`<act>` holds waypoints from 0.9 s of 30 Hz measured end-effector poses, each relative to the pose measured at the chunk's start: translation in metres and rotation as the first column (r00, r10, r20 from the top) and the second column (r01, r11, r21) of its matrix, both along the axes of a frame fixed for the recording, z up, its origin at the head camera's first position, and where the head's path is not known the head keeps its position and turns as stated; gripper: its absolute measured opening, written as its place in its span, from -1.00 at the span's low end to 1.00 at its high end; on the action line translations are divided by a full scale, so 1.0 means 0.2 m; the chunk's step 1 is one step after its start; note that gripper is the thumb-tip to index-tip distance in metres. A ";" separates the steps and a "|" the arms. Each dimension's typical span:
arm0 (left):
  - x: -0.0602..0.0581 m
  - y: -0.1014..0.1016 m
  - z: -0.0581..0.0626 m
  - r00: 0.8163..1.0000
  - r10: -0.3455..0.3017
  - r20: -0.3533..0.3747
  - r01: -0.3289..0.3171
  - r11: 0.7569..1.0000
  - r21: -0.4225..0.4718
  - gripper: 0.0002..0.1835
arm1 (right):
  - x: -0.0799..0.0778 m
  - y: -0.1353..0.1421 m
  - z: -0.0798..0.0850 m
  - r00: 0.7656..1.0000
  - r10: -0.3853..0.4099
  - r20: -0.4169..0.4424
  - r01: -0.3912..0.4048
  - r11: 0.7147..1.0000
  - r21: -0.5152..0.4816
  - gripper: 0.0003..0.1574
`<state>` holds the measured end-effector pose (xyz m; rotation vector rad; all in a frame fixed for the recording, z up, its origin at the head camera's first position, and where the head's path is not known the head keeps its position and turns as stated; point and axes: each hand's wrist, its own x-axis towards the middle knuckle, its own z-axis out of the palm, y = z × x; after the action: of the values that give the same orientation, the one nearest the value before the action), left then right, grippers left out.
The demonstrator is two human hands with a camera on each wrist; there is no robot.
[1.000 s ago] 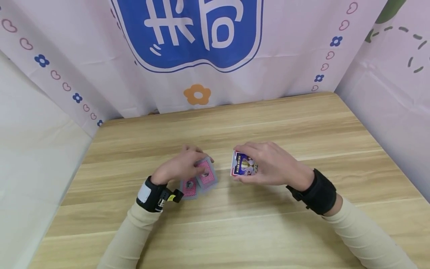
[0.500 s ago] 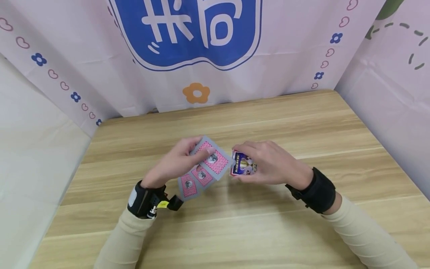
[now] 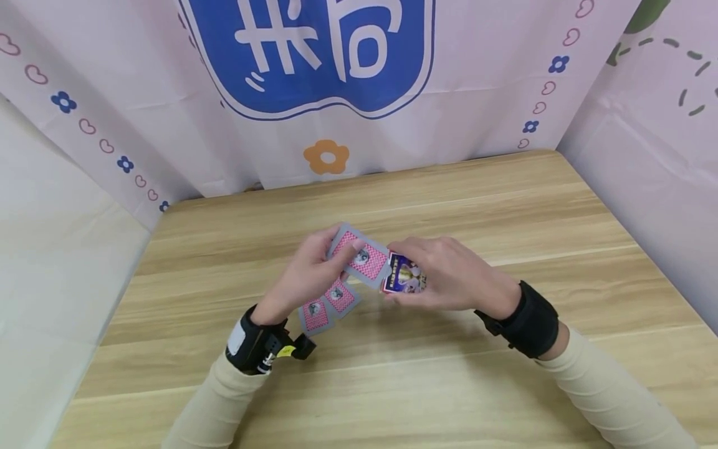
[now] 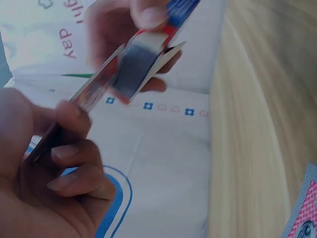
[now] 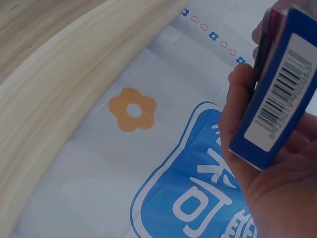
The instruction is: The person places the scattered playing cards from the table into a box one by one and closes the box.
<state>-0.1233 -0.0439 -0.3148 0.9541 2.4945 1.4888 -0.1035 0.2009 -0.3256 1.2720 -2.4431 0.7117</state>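
Observation:
My left hand [image 3: 305,268] pinches a pink-checked playing card [image 3: 370,260] with a grey border, thumb on its back; whether more lie under it I cannot tell. That card's right end meets the end of a blue playing card box [image 3: 402,274], which my right hand [image 3: 457,274] grips by its sides. In the left wrist view the box's end [image 4: 136,67] stands open with a flap out, and the card reaches its mouth. The right wrist view shows the barcode side [image 5: 282,94]. Below my left hand, two cards [image 3: 316,317] lie back up on the table.
The wood-grain table [image 3: 449,386] spreads around both hands. A white printed cloth [image 3: 477,93] hangs along its back edge, and pale cloth also stands at the left and right sides. Black straps [image 3: 527,318] sit on both wrists.
My left hand has picked up a card from the table, raised it and moved it right against the box end. Two cards stay on the table. The right hand with the box has hardly moved.

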 end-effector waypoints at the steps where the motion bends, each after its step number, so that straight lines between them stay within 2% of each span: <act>1: 0.00 0.02 -0.01 1.000 0.010 -0.021 -0.009 1.000 0.022 -0.85 | 0.00 0.00 0.00 1.000 -0.013 -0.006 0.013 1.000 -0.008 -0.15; 5: 0.02 0.06 -0.02 0.995 0.051 -0.088 -0.044 0.996 0.080 -0.85 | 0.00 0.01 0.01 0.998 -0.052 -0.024 0.051 0.998 -0.039 -0.14; 10: 0.04 0.10 -0.05 0.987 0.088 -0.131 -0.073 0.990 0.116 -0.88 | 0.00 0.01 0.01 0.998 -0.054 -0.040 0.051 0.997 -0.061 -0.16; 18: 0.07 0.13 -0.08 0.995 0.065 -0.078 -0.059 0.996 0.068 -0.84 | -0.01 0.01 0.01 0.997 -0.052 -0.055 0.049 0.997 -0.053 -0.18; 22: 0.07 0.13 -0.08 0.997 0.052 -0.059 -0.048 0.997 0.064 -0.83 | -0.01 0.00 0.01 0.998 -0.039 -0.048 0.036 0.998 -0.056 -0.20; 27: 0.07 0.15 -0.10 1.000 0.021 0.003 -0.021 0.996 0.082 -0.82 | -0.01 0.00 0.00 0.999 -0.024 -0.039 0.021 0.997 -0.080 -0.22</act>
<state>-0.1096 -0.0149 -0.3345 0.9411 2.4671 1.6094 -0.1060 0.2006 -0.3261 1.2152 -2.3689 0.7628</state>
